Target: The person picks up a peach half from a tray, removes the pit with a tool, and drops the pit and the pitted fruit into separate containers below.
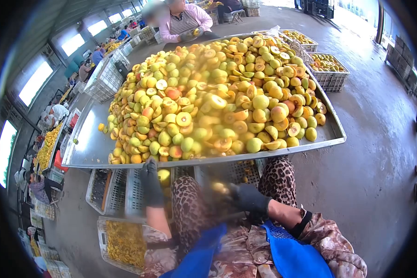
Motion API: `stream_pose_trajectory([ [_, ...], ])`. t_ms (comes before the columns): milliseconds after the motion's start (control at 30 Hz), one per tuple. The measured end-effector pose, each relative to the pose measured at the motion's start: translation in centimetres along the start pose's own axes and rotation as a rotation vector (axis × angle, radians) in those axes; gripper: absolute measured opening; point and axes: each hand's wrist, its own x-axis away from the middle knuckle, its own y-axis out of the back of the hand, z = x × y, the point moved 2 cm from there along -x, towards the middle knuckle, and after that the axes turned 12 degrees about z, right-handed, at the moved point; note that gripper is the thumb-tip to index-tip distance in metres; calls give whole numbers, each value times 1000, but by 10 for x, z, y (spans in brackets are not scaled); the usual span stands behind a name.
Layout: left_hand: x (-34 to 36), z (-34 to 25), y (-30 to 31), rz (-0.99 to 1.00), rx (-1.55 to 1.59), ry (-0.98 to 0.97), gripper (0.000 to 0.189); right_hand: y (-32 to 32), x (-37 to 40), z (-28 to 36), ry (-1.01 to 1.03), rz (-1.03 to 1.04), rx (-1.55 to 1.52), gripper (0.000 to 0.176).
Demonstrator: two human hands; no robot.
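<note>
Halved and whole yellow peaches [183, 119] lie heaped on a metal-rimmed table [92, 132] in front of me. My left hand [152, 185], in a dark glove, is at the table's near rim, fingers pointing up to it. A yellow peach [164, 177] shows right beside that hand; whether it is held or lies in a crate below cannot be told. My right hand [251, 198], also gloved, is closed over my lap. At its fingertips is a pale yellow peach piece [220, 188], blurred by a hazy patch in the view.
Beneath the table's near edge stand plastic crates [118, 190]. A crate of yellow pieces [125, 243] is on the floor at my left. Peach-filled crates [329, 69] stand beyond the right edge. A co-worker [185, 23] sits across the table, holding something yellow.
</note>
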Motion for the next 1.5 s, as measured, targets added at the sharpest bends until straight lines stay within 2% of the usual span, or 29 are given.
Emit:
stream_pose_trajectory([
  [67, -31, 9, -2, 47, -179, -169, 45, -5, 13, -18, 142, -21, 133, 39],
  [100, -49, -4, -23, 81, -178, -252, 39, -3, 13, -20, 158, -43, 148, 38],
  [133, -76, 3, -46, 135, -26, -354, 36, -1, 12, -23, 174, -65, 163, 36],
  [167, -100, -6, -67, 198, -47, -239, 34, -4, 7, -21, 136, -103, 112, 35],
  [200, -123, -13, -102, 180, 54, -243, 34, -5, 5, -21, 97, -144, 67, 34],
  [267, -184, -6, -162, 198, -18, -324, 34, 2, 18, -17, 174, -223, 102, 33],
  [333, -232, -5, -206, 319, -397, -181, 39, 4, 27, -24, 110, -243, 76, 33],
  [400, -258, 18, -239, 377, -797, -234, 42, -3, 34, -37, -103, -210, -35, 35],
  [433, -248, 20, -253, 298, -881, -169, 43, 0, 42, -37, -115, -217, -20, 40],
  [467, -251, 38, -259, 245, -848, -261, 45, 5, 49, -39, -113, -256, -30, 40],
  [533, -230, 42, -254, 331, -619, -347, 52, 7, 59, -44, -89, -324, -64, 40],
  [567, -216, 41, -248, 325, -596, -363, 52, 6, 59, -49, -19, -376, -276, 39],
  [633, -197, 43, -224, 452, -235, -249, 47, 4, 52, -57, 126, -464, -705, 37],
  [667, -187, 42, -212, 504, -51, -192, 45, 10, 49, -53, 169, -465, -759, 36],
  [733, -127, -7, -200, 593, 200, -123, 47, 31, 42, -34, 245, -459, -875, 33],
  [800, -75, -33, -193, 608, 440, 12, 50, 43, 28, -25, 244, -472, -743, 32],
  [833, -56, -37, -188, 631, 311, -127, 51, 47, 19, -12, 362, -598, -744, 32],
  [933, -23, -26, -178, 652, 19, -390, 54, 54, 1, -9, 238, -642, -473, 34],
  [967, -7, -30, -181, 634, 71, -357, 53, 52, -2, -8, 209, -636, -523, 35],
  [1033, 20, -49, -193, 610, 821, 6, 49, 51, -2, -6, 177, -679, -477, 35],
  [1133, 37, -64, -194, 619, 1101, 174, 48, 48, 2, -6, 191, -697, -451, 34],
  [1167, 37, -60, -194, 572, 993, 183, 47, 46, 5, -6, 204, -698, -456, 33],
  [1300, 43, -61, -199, 552, 499, -185, 49, 46, 21, 14, 229, -741, -569, 28],
  [1400, 47, -69, -198, 548, 458, -258, 50, 45, 24, 16, 229, -717, -581, 26],
  [1500, 56, -79, -197, 512, 519, -234, 50, 47, 24, 18, 225, -656, -553, 28],
])
